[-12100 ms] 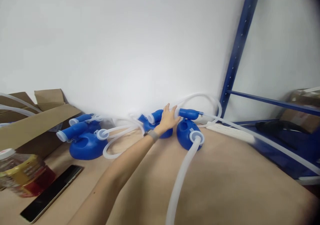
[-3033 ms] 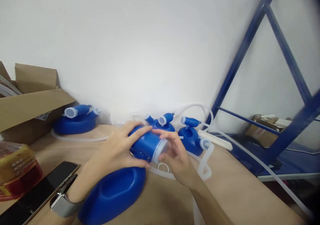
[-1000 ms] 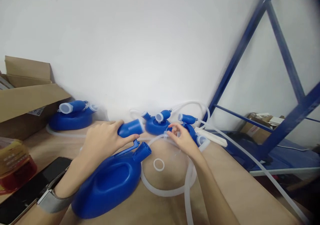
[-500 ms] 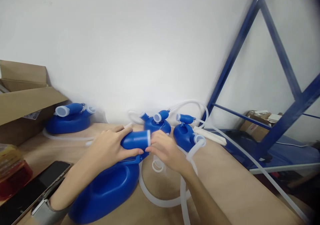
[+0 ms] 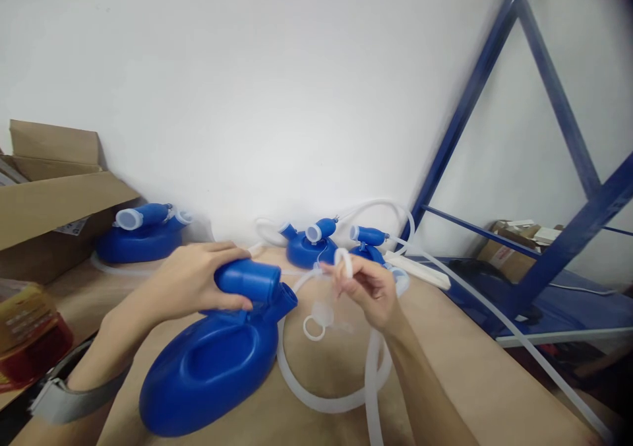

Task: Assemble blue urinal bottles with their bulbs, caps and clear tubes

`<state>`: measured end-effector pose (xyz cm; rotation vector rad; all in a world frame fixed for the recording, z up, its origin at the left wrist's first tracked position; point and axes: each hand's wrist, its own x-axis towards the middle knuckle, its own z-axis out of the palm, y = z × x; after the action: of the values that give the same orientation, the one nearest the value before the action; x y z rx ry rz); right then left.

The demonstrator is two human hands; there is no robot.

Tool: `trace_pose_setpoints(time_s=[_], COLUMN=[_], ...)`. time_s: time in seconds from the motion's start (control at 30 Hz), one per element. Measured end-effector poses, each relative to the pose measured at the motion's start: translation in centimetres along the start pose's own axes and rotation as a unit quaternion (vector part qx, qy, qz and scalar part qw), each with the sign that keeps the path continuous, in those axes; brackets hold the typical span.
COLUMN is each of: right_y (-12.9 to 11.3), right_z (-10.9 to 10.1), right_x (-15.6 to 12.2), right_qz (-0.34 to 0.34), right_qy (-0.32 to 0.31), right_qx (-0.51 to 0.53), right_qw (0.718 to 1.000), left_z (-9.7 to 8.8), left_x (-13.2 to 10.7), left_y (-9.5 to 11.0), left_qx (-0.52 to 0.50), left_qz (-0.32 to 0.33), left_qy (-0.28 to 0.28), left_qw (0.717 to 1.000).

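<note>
left hand [image 5: 190, 281]: clamped round blue spout [image 5: 246, 279] of blue container [image 5: 208, 367], table [image 5: 475, 373] centre
right hand [image 5: 368, 286]: pinching white ring [image 5: 343, 262]; 3 o'clock of spout
cap [image 5: 322, 313]: on table, 5 o'clock of spout

Two bare forearms with no sleeves in view, left hand [image 5: 190, 281] and right hand [image 5: 372, 289] ungloved, fingers free of rings, a grey mesh-look band [image 5: 69, 393] with a lighter silver edge on the left wrist
</note>
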<state>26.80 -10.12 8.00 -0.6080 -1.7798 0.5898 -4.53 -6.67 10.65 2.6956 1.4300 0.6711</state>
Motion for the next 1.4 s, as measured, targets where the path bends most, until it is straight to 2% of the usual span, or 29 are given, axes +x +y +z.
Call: trace_pose_setpoints(time_s=[0.03,0.1,0.17,0.27,0.37,0.43,0.6,0.8,0.97,1.03,1.13,1.23,1.4], right_y=[0.1,0.6,1.5,3.1,4.3,4.9,6.5,8.4,9.3,9.2,8.6,8.3,8.6], right_z=[-0.3,-0.2,1.1,3.9,5.4,5.7,6.3,7.7,8.6,9.0,9.3,9.4,9.6], right_x=[0.1,0.4,0.7,0.8,0.5,0.3,-0.2,-0.8,-1.3,-1.6,-1.9,-2.1,-2.1], right_qz=[0.000,0.031,0.103,0.198,0.223,0.208,0.217,0.200,0.183,0.176,0.175,0.169,0.135], right_qy=[0.039,0.048,0.000,-0.061,-0.042,-0.014,0.008,0.045,0.069,0.071,0.030,-0.027,-0.028], right_qx=[-0.023,-0.074,-0.103,-0.121,-0.159,-0.166,-0.017,0.010,0.003,-0.004,-0.038,-0.103,-0.131], right_qw=[0.999,0.996,0.989,0.971,0.961,0.964,0.976,0.979,0.981,0.982,0.983,0.980,0.982], left_z=[0.1,0.9,2.8,6.5,9.3,10.2,10.4,10.6,10.2,10.0,9.7,9.9,10.5], left_x=[0.2,0.7,1.4,2.2,2.3,2.1,2.0,2.1,2.1,2.1,2.1,2.0,2.3], left_y=[-0.6,-1.4,-1.3,-0.1,1.0,1.1,0.2,0.4,0.7,0.7,0.7,0.6,0.2], left_qx=[-0.005,-0.049,-0.103,-0.087,-0.024,0.007,0.034,0.077,0.079,0.049,-0.018,-0.040,-0.068], left_qz=[-0.036,-0.098,-0.143,-0.194,-0.201,-0.196,-0.198,-0.203,-0.218,-0.221,-0.215,-0.217,-0.223], left_qy=[0.015,0.047,0.089,0.150,0.131,0.102,0.065,0.039,0.042,0.044,0.035,0.027,0.029], left_qw=[0.999,0.993,0.980,0.966,0.970,0.975,0.977,0.975,0.972,0.973,0.976,0.975,0.972])
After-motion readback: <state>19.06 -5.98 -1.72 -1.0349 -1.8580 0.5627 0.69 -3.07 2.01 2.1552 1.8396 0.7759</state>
